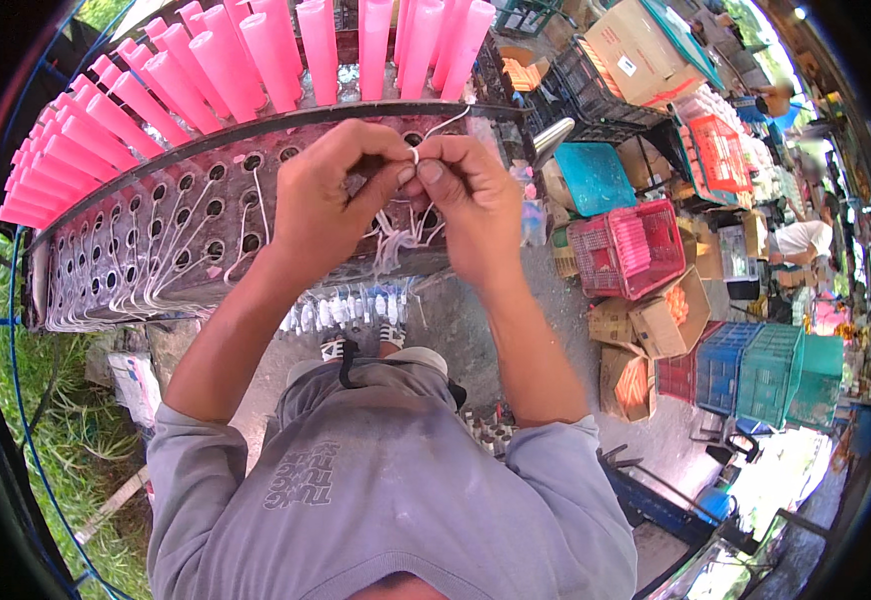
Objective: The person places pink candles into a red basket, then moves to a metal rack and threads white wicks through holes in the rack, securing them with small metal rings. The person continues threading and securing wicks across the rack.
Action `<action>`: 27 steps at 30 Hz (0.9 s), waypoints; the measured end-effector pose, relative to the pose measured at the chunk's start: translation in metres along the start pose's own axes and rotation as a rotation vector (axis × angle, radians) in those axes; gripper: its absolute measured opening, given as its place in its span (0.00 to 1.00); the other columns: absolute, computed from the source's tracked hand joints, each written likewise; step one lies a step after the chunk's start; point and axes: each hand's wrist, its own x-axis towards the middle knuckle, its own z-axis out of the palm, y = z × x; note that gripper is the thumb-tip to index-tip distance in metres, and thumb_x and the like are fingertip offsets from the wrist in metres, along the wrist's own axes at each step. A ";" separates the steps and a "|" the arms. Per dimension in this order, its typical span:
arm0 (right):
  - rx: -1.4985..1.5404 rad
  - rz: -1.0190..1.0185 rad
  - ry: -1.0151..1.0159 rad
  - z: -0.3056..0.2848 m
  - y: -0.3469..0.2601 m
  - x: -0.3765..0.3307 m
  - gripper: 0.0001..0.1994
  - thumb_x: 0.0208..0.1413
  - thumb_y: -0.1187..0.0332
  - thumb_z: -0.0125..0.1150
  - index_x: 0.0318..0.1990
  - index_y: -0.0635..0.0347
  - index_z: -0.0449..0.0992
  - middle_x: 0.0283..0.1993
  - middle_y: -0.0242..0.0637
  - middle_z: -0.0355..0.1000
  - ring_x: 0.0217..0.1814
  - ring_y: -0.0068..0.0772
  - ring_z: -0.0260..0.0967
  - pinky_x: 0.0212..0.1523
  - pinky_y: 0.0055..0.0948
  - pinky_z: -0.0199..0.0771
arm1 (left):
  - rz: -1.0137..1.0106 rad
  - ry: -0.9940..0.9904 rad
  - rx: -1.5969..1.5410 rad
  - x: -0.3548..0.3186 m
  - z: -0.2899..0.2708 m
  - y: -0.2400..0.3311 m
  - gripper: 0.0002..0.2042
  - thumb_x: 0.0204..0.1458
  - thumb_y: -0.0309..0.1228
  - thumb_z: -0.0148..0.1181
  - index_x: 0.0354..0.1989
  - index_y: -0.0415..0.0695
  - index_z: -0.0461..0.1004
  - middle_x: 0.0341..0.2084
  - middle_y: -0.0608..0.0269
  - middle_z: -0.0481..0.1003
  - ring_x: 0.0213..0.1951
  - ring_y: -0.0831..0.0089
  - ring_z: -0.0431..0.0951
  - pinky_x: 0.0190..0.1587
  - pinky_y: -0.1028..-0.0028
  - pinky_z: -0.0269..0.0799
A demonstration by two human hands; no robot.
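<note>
Both hands meet above a perforated metal rack (206,215): the left hand (331,195) and right hand (466,205) pinch one white string (418,150) between thumbs and forefingers. Loose strings (396,240) hang just below. Pink tubes (256,50) stand in the rack's far holes. Red and blue crates (626,250) sit to the right.

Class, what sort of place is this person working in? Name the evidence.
Probably an outdoor candle-making yard: a metal mould rack of pink candles threaded with white wicks, grass, and stacked crates.
</note>
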 end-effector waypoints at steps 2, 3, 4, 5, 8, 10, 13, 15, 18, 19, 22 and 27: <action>0.069 0.077 -0.062 -0.008 0.000 0.004 0.05 0.67 0.72 0.61 0.45 0.63 0.76 0.37 0.30 0.77 0.38 0.17 0.73 0.39 0.20 0.74 | 0.083 0.064 0.117 0.003 0.011 0.003 0.06 0.55 0.19 0.66 0.40 0.40 0.78 0.36 0.58 0.81 0.37 0.70 0.84 0.38 0.72 0.79; 0.087 0.118 -0.084 -0.014 0.001 0.008 0.05 0.67 0.71 0.62 0.45 0.63 0.76 0.37 0.30 0.77 0.38 0.17 0.73 0.39 0.20 0.74 | 0.115 0.067 0.173 0.004 0.013 0.004 0.06 0.56 0.19 0.65 0.40 0.40 0.78 0.35 0.57 0.80 0.36 0.68 0.84 0.38 0.71 0.79; 0.106 0.159 -0.105 -0.021 0.001 0.012 0.06 0.67 0.71 0.63 0.45 0.62 0.76 0.38 0.29 0.77 0.37 0.18 0.73 0.38 0.20 0.74 | 0.146 0.069 0.228 0.007 0.016 0.004 0.05 0.56 0.20 0.65 0.40 0.40 0.78 0.35 0.57 0.80 0.36 0.66 0.84 0.37 0.70 0.79; -0.012 0.138 -0.078 -0.022 -0.003 0.018 0.07 0.64 0.71 0.65 0.45 0.63 0.78 0.35 0.30 0.78 0.35 0.18 0.73 0.37 0.22 0.74 | 0.170 0.063 0.246 0.014 0.014 0.002 0.04 0.59 0.20 0.61 0.40 0.40 0.77 0.34 0.55 0.79 0.34 0.61 0.83 0.36 0.66 0.77; -0.381 -0.029 -0.039 -0.049 -0.011 0.045 0.06 0.61 0.73 0.67 0.42 0.65 0.79 0.32 0.33 0.80 0.33 0.18 0.74 0.36 0.24 0.75 | -0.079 0.008 0.184 0.055 0.014 -0.008 0.05 0.64 0.24 0.56 0.44 0.36 0.75 0.33 0.58 0.79 0.32 0.73 0.78 0.37 0.73 0.75; -0.486 -0.085 -0.105 -0.049 -0.016 0.057 0.06 0.58 0.75 0.67 0.41 0.66 0.80 0.30 0.36 0.81 0.33 0.20 0.77 0.36 0.25 0.76 | 0.109 0.023 0.407 0.089 0.004 -0.027 0.07 0.67 0.27 0.52 0.45 0.37 0.74 0.32 0.61 0.77 0.30 0.76 0.75 0.35 0.73 0.73; -0.389 -0.042 -0.185 -0.059 -0.008 0.066 0.06 0.59 0.76 0.66 0.42 0.66 0.80 0.31 0.37 0.80 0.33 0.23 0.78 0.35 0.25 0.76 | -0.079 -0.091 0.222 0.088 0.007 -0.025 0.08 0.67 0.30 0.52 0.44 0.38 0.75 0.32 0.66 0.76 0.28 0.79 0.71 0.33 0.75 0.69; -0.104 0.045 -0.174 -0.064 -0.017 0.066 0.06 0.61 0.76 0.65 0.43 0.66 0.79 0.32 0.37 0.80 0.33 0.23 0.77 0.35 0.24 0.76 | -0.245 -0.201 -0.024 0.081 0.009 -0.019 0.09 0.65 0.31 0.55 0.43 0.38 0.76 0.31 0.69 0.75 0.28 0.81 0.70 0.32 0.76 0.67; 0.035 0.083 -0.270 -0.077 -0.019 0.061 0.06 0.63 0.77 0.64 0.45 0.65 0.78 0.35 0.35 0.79 0.34 0.22 0.76 0.37 0.23 0.77 | -0.359 -0.365 -0.233 0.066 0.007 -0.003 0.10 0.63 0.34 0.59 0.41 0.39 0.78 0.28 0.71 0.75 0.28 0.82 0.71 0.31 0.78 0.67; 0.003 0.085 -0.288 -0.079 -0.019 0.059 0.06 0.62 0.76 0.65 0.46 0.65 0.78 0.35 0.35 0.79 0.34 0.22 0.76 0.37 0.23 0.77 | -0.405 -0.407 -0.241 0.064 0.007 -0.003 0.10 0.63 0.34 0.60 0.41 0.39 0.79 0.27 0.71 0.76 0.27 0.82 0.73 0.31 0.77 0.68; -0.064 0.062 -0.360 -0.079 -0.021 0.062 0.07 0.62 0.76 0.65 0.46 0.65 0.78 0.37 0.34 0.79 0.37 0.21 0.76 0.39 0.23 0.77 | -0.551 -0.409 -0.347 0.063 0.006 0.000 0.10 0.60 0.34 0.65 0.37 0.38 0.81 0.25 0.70 0.76 0.25 0.82 0.75 0.30 0.78 0.69; -0.128 0.060 -0.450 -0.071 -0.024 0.055 0.07 0.60 0.76 0.65 0.45 0.64 0.78 0.37 0.31 0.78 0.37 0.21 0.75 0.40 0.23 0.76 | -0.686 -0.516 -0.479 0.051 0.004 -0.007 0.08 0.57 0.32 0.68 0.36 0.40 0.81 0.25 0.70 0.77 0.26 0.82 0.76 0.29 0.80 0.68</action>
